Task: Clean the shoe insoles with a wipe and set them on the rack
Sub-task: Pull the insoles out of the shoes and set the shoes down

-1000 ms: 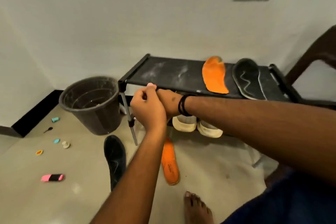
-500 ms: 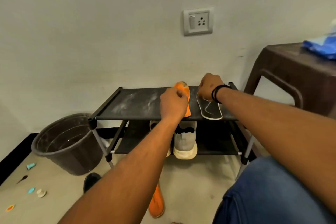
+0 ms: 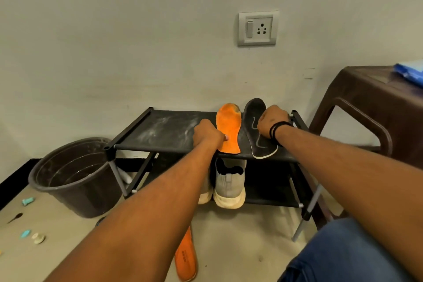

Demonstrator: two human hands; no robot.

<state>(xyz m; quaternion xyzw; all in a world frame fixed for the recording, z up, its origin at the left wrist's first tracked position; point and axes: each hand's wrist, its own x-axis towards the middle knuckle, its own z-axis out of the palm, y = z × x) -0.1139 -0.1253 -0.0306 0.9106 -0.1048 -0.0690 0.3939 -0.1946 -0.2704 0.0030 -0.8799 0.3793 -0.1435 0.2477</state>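
Observation:
A black two-tier rack (image 3: 160,130) stands against the wall. On its top shelf lie an orange insole (image 3: 229,128) and a black insole (image 3: 254,135), side by side with toes to the wall. My left hand (image 3: 207,135) is curled at the orange insole's left edge, with the thumb tip on it. My right hand (image 3: 272,121) is curled over the black insole's right edge. A second orange insole (image 3: 186,256) lies on the floor under my left arm. No wipe shows in either hand.
A dark bucket (image 3: 75,176) stands left of the rack. White shoes (image 3: 229,185) sit on the lower shelf. A brown stool (image 3: 375,107) at right carries a blue pack (image 3: 409,71). Small bits (image 3: 37,238) lie on the floor at left.
Both hands went from the rack's front left corner to the two insoles on top. My left hand has since slid down to the orange insole's left edge.

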